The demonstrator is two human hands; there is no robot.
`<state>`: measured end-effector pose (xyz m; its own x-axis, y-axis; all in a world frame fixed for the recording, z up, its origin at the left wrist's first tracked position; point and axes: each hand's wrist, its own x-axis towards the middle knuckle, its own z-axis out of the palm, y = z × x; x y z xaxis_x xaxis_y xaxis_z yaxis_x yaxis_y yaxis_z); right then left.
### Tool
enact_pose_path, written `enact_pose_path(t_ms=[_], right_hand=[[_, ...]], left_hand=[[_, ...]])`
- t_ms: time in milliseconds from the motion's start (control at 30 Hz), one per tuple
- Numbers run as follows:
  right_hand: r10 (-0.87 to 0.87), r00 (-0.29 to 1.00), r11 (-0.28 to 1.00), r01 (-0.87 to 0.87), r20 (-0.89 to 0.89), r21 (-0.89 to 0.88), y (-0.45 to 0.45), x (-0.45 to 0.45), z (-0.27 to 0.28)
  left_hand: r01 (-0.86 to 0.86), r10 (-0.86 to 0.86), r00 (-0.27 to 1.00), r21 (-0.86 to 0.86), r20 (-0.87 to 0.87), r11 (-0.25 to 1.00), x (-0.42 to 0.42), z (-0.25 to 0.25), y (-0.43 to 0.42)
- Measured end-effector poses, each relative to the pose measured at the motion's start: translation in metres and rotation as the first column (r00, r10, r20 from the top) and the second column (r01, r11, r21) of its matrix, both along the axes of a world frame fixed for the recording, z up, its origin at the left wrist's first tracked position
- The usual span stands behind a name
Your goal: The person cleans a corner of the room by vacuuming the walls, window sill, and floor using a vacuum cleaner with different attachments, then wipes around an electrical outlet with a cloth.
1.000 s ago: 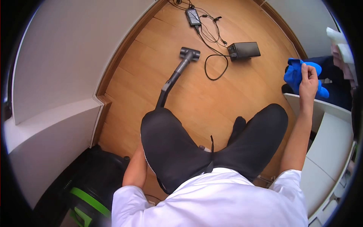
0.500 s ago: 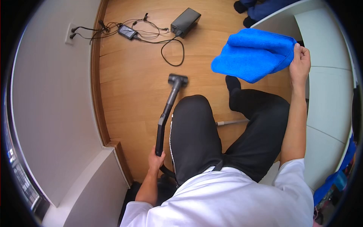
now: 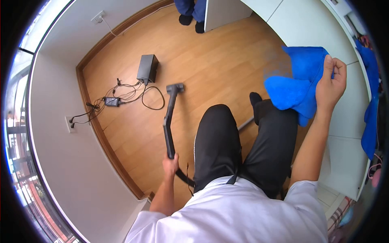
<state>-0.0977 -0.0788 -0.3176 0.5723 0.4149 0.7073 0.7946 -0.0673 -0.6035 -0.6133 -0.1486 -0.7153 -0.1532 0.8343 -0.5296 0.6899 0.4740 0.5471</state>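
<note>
Low at the left, my left hand [image 3: 170, 163] is wrapped round the handle end of a black vacuum cleaner wand [image 3: 168, 135]. Its grey floor head [image 3: 175, 88] is at the wooden floor, pointing away from me, and a dark hose [image 3: 185, 177] runs back from the hand towards my leg. On the right side, my right hand [image 3: 331, 83] grips a bright blue cloth [image 3: 306, 67] by a corner. The cloth hangs folded and partly blurred over my right knee, near the white cabinet. My right fingers curl into the fabric, so their tips are partly hidden.
A black box-shaped device [image 3: 147, 68] stands on the floor, joined by cables to a power adapter [image 3: 112, 101] and a wall outlet [image 3: 70, 124]. White cabinets [image 3: 312, 28] line the right. Another person's feet [image 3: 192, 22] are at the far end. A grey tube [image 3: 246, 123] lies between my legs.
The camera view has turned and shifted. The blue cloth has swung from spread out to hanging down, nearer the right cabinets. The wand stays in my left hand, its head on the left.
</note>
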Motion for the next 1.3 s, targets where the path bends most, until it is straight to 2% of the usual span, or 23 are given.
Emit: enact_pose_path(t_ms=[33, 100, 167, 200, 233, 300, 333, 367, 433, 467, 500, 567, 633, 700, 767, 867, 933, 1000, 1033, 1100, 1167, 1233, 1300], right_hand=[[-0.017, 1.000, 1.000, 0.017, -0.014, 0.001, -0.012, 0.009, -0.004], [-0.081, 0.984, 0.995, 0.090, 0.160, -0.047, -0.038, 0.023, -0.007], [-0.108, 0.986, 0.990, 0.119, 0.130, -0.080, -0.072, 0.030, -0.008], [-0.150, 0.986, 0.968, 0.162, 0.079, -0.191, -0.091, 0.034, -0.008], [-0.199, 0.979, 0.934, 0.200, 0.034, -0.296, -0.109, 0.039, -0.009], [-0.224, 0.974, 0.934, 0.225, 0.036, -0.277, -0.148, 0.052, -0.023], [-0.278, 0.960, 0.925, 0.265, -0.013, -0.273, -0.168, 0.053, -0.028], [-0.330, 0.942, 0.914, 0.302, -0.064, -0.270, -0.187, 0.053, -0.031], [-0.426, 0.901, 0.886, 0.396, -0.086, -0.242, -0.221, 0.043, -0.032], [-0.493, 0.862, 0.861, 0.464, -0.115, -0.210, -0.233, 0.038, -0.034], [-0.491, 0.864, 0.861, 0.461, -0.114, -0.213, -0.243, 0.032, -0.034], [-0.489, 0.846, 0.871, 0.486, -0.214, -0.071, -0.248, 0.026, -0.034], [-0.427, 0.886, 0.904, 0.424, -0.179, -0.057, -0.230, 0.031, -0.029], [-0.371, 0.916, 0.929, 0.363, -0.152, -0.077, -0.202, 0.033, -0.025], [-0.303, 0.949, 0.945, 0.288, -0.084, -0.155, -0.158, 0.036, -0.023], [-0.226, 0.968, 0.947, 0.192, -0.106, -0.259, -0.123, 0.042, -0.037], [-0.226, 0.969, 0.921, 0.180, -0.096, -0.346, -0.109, 0.034, -0.046], [-0.158, 0.986, 0.930, 0.132, -0.047, -0.343, -0.112, 0.042, -0.062], [-0.140, 0.990, 0.929, 0.138, 0.017, -0.342, -0.113, 0.049, -0.070], [-0.139, 0.990, 0.926, 0.116, -0.039, -0.359, -0.116, 0.048, -0.083], [-0.147, 0.985, 0.918, 0.103, -0.088, -0.383, -0.110, 0.052, -0.104], [-0.182, 0.981, 0.888, 0.134, -0.068, -0.440, -0.119, 0.056, -0.126], [-0.204, 0.978, 0.820, 0.146, -0.045, -0.554, -0.111, 0.037, -0.117]], left_hand=[[0.039, -0.036, 0.998, -0.046, 0.054, 0.998, 0.033, 0.005, 0.042], [0.168, -0.170, 0.985, 0.069, 0.026, 0.983, 0.085, 0.000, 0.100], [0.319, -0.326, 0.945, 0.134, 0.034, 0.938, 0.116, 0.020, 0.114], [0.372, -0.377, 0.921, 0.066, 0.097, 0.926, 0.116, 0.029, 0.107], [0.451, -0.453, 0.889, 0.043, 0.065, 0.892, 0.103, 0.016, 0.096], [0.561, -0.557, 0.827, -0.050, 0.080, 0.826, 0.054, 0.005, 0.063], [0.563, -0.563, 0.826, -0.115, 0.030, 0.819, 0.025, -0.001, 0.047], [0.520, -0.509, 0.854, -0.156, 0.110, 0.840, -0.005, -0.014, 0.037], [0.297, -0.270, 0.952, -0.225, 0.141, 0.928, -0.039, -0.006, 0.022], [0.277, -0.261, 0.960, -0.196, 0.106, 0.941, -0.045, -0.002, 0.024], [0.253, -0.245, 0.967, -0.161, 0.070, 0.954, -0.050, 0.003, 0.026], [0.259, -0.257, 0.966, -0.161, 0.031, 0.952, -0.034, 0.004, 0.044], [0.388, -0.382, 0.920, -0.063, 0.088, 0.919, 0.005, -0.010, 0.063], [0.506, -0.487, 0.858, -0.112, 0.161, 0.855, 0.067, 0.001, 0.091], [0.704, -0.705, 0.708, -0.116, 0.032, 0.701, 0.107, 0.007, 0.100], [0.717, -0.709, 0.693, -0.025, 0.135, 0.696, 0.097, 0.003, 0.086], [0.609, -0.598, 0.793, -0.136, 0.119, 0.781, 0.042, -0.003, 0.057], [0.360, -0.350, 0.933, -0.143, 0.086, 0.922, -0.029, -0.002, 0.002], [0.247, -0.247, 0.969, -0.152, 0.015, 0.957, -0.064, -0.006, -0.025], [-0.057, 0.069, 0.996, -0.203, 0.049, 0.978, -0.087, 0.020, -0.059], [-0.027, 0.026, 1.000, -0.127, -0.006, 0.992, -0.072, 0.025, -0.048], [0.105, -0.104, 0.988, 0.005, -0.110, 0.994, -0.039, -0.008, -0.001], [0.130, -0.130, 0.991, -0.042, 0.013, 0.991, 0.020, -0.010, 0.074]])
